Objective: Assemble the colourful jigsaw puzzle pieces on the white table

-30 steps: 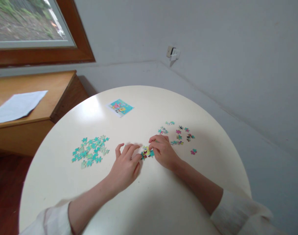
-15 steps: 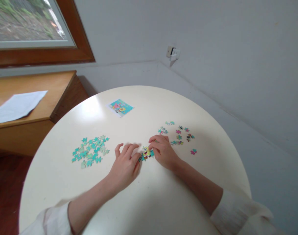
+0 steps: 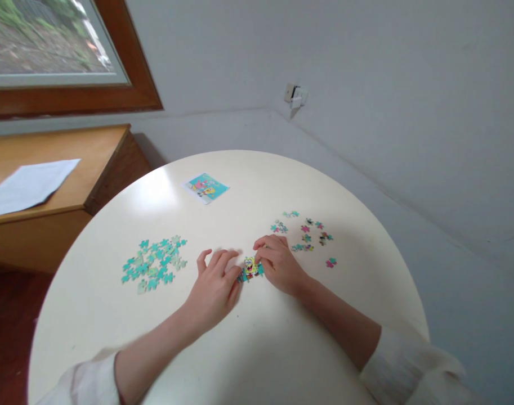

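Note:
A small joined section of jigsaw puzzle (image 3: 251,269), showing a yellow cartoon face on teal, lies on the table between my hands. My left hand (image 3: 217,281) rests at its left edge, the thumb touching it and the other fingers bent and spread apart. Over its upper right side, my right hand (image 3: 280,263) is closed with its fingertips pinched down on a puzzle piece, mostly covered by the fingers. Several loose puzzle pieces (image 3: 305,229), some pink and teal, are scattered beyond my right hand.
A pile of teal and pale green puzzle pieces (image 3: 153,264) lies on the left of the round white table (image 3: 248,349). The picture card (image 3: 206,188) is farther back. A wooden cabinet (image 3: 100,163) with a paper sheet (image 3: 31,183) stands left; walls border the far side.
The view has shifted slightly. Both hands stay at the puzzle section, and the right fingertips have drawn back a little, uncovering more of the yellow face.

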A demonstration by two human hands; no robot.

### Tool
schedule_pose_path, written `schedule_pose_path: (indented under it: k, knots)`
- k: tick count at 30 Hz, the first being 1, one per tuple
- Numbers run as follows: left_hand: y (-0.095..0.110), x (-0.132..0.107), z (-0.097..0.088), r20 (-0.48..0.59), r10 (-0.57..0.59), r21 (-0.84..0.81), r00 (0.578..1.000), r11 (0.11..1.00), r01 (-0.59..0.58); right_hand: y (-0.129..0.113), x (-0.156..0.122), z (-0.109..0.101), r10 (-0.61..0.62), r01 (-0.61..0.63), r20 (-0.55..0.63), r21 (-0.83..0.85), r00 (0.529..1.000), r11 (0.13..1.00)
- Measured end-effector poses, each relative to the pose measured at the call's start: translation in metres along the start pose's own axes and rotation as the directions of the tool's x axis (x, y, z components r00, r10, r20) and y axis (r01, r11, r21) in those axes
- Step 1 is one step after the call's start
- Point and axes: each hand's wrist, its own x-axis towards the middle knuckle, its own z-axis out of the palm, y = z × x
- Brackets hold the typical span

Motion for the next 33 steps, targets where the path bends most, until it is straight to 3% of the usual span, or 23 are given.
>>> schedule_pose_path:
  k: [12, 21, 26, 33]
  knots:
    - [-0.009, 0.003, -0.002, -0.092, -0.014, 0.022, 0.996, 1.0, 0.016, -0.004, 0.0, -0.002, 0.025, -0.025, 0.018, 0.041, 1.0, 0.999]
    - [-0.014, 0.004, 0.002, -0.102, -0.069, 0.016, 0.992, 0.997, 0.071, -0.004, 0.001, -0.002, 0.033, -0.032, -0.013, 0.061, 0.999, 0.998]
    - [-0.016, 0.004, 0.001, -0.17, -0.084, -0.042, 0.982, 0.996, 0.078, -0.004, 0.0, -0.003, 0.054, -0.054, 0.001, 0.055, 0.999, 0.997]
    - [-0.03, 0.003, -0.002, -0.283, -0.271, -0.233, 0.92, 0.95, 0.208, 0.002, 0.001, -0.002, 0.066, -0.062, -0.064, 0.053, 0.996, 0.997]
